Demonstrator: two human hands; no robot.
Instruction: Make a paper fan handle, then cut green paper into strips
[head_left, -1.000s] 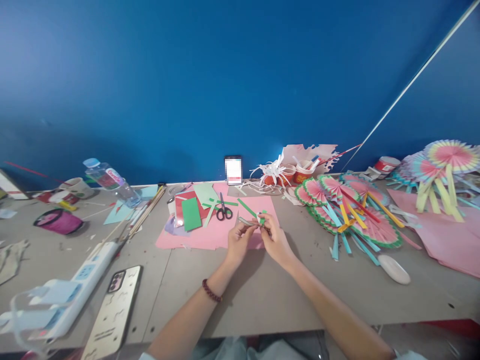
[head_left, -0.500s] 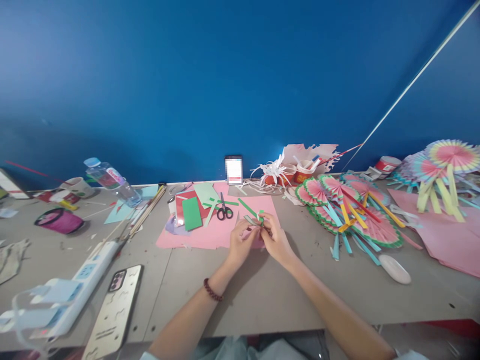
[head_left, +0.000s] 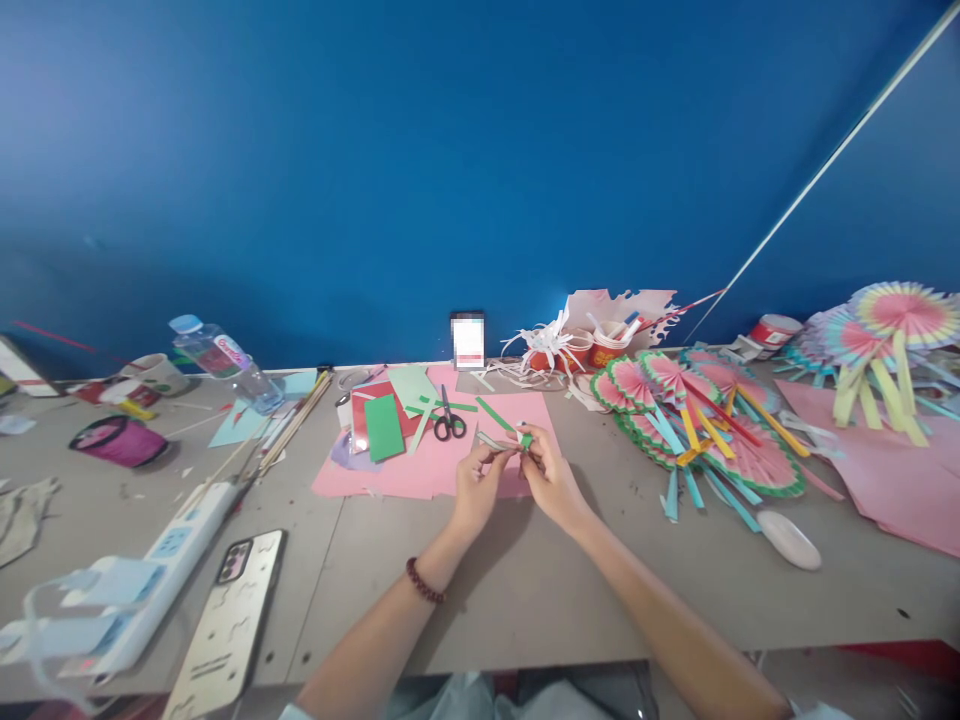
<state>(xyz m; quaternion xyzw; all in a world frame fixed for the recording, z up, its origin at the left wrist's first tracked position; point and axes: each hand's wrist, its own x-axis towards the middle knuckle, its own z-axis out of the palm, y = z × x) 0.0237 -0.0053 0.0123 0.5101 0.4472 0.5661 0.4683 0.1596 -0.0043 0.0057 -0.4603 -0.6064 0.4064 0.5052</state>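
Observation:
Over the pink paper, my two hands meet at the fingertips. My left hand pinches a pale paper strip that sticks out up and to the left. Between the fingers of my right hand is a green paper strip, bent or folded small; its exact shape is partly hidden by the fingers. Just beyond the hands lies a loose green strip on the pink paper. Black scissors rest to the left of it, beside a green paper rectangle and crossed green strips.
Pleated paper fans with coloured strips spread at right, near a white oval object. A phone and a power strip lie at front left, a plastic bottle behind. A small screen leans on the blue wall.
My fingers have shifted slightly on the strips. The green strip in my right hand is now more bunched up, and the pale strip has tilted a little. Everything else stays put.

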